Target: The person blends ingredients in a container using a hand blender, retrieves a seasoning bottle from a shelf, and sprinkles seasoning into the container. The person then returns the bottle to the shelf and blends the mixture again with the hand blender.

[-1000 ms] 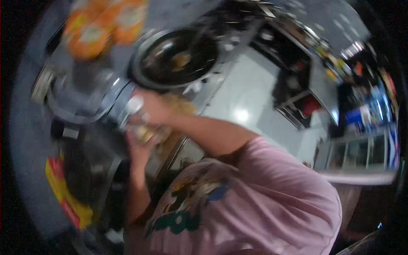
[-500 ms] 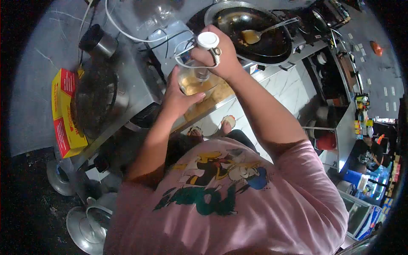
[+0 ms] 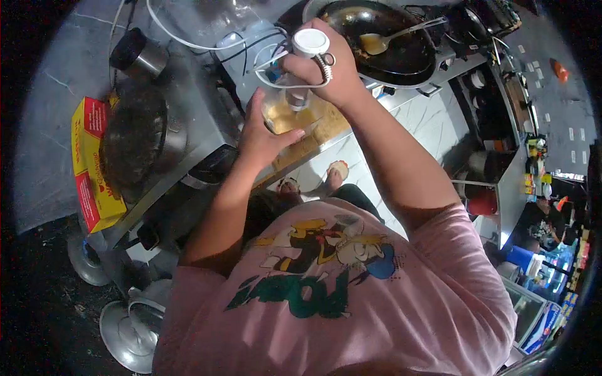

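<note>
My right hand (image 3: 338, 72) is wrapped around a white hand blender (image 3: 311, 41) with a corded top. Its shaft points down into a clear container (image 3: 271, 100) of pale yellow liquid (image 3: 288, 119). My left hand (image 3: 263, 135) grips the container's near side, thumb along the rim. A looped white cord (image 3: 258, 67) hangs beside the blender. Beneath the container is a brown wooden board (image 3: 332, 128) on the counter. The blender's lower end is partly lost in the liquid.
A dark wok (image 3: 401, 69) with a metal ladle (image 3: 376, 44) sits beyond my right hand. To the left are a large dark pan (image 3: 135, 144), a yellow-red box (image 3: 97, 166) and a metal canister (image 3: 138, 53). Another person (image 3: 540, 222) is far right.
Both hands keep their grips. The blender is raised slightly relative to the container, and more of its lower shaft shows. The whole view has shifted a little.
</note>
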`<state>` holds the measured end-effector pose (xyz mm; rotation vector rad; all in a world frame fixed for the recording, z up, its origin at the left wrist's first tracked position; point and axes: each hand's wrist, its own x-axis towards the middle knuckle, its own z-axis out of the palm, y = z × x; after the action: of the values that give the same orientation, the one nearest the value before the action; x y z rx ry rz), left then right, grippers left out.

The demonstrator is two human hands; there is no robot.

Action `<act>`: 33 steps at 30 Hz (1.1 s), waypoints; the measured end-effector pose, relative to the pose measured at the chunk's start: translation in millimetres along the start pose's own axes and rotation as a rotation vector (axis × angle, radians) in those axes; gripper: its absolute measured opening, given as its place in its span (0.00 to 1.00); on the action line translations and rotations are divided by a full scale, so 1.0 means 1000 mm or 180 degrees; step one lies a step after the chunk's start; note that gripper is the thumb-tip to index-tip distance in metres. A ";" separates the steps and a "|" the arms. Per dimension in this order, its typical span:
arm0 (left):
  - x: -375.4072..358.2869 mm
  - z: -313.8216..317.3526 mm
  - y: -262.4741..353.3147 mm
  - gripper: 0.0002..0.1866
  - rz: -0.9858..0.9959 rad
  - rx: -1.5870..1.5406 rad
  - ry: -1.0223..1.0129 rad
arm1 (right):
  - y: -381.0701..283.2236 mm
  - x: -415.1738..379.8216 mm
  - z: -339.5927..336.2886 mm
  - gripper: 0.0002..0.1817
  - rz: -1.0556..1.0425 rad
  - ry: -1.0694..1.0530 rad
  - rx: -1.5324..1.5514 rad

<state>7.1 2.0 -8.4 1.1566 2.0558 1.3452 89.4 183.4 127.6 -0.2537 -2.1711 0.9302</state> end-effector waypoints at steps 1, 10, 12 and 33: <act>0.000 -0.001 0.002 0.67 0.0036 0.0048 0.0016 | 0.000 0.000 0.000 0.17 0.0009 0.0005 0.0003; -0.001 -0.006 0.011 0.68 -0.0097 0.0185 -0.0069 | -0.003 0.005 0.010 0.18 -0.0024 -0.0125 -0.0077; 0.000 -0.007 0.009 0.68 -0.0097 0.0141 -0.0092 | -0.002 0.006 0.014 0.18 0.0061 -0.0159 -0.0001; 0.000 -0.009 0.017 0.65 0.0032 -0.0002 -0.0054 | -0.021 0.024 0.001 0.20 -0.0437 -0.0378 0.0547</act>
<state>7.7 -0.1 11.0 1.1757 2.0401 1.3360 74.5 178.4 155.1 0.0342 -2.1690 1.0686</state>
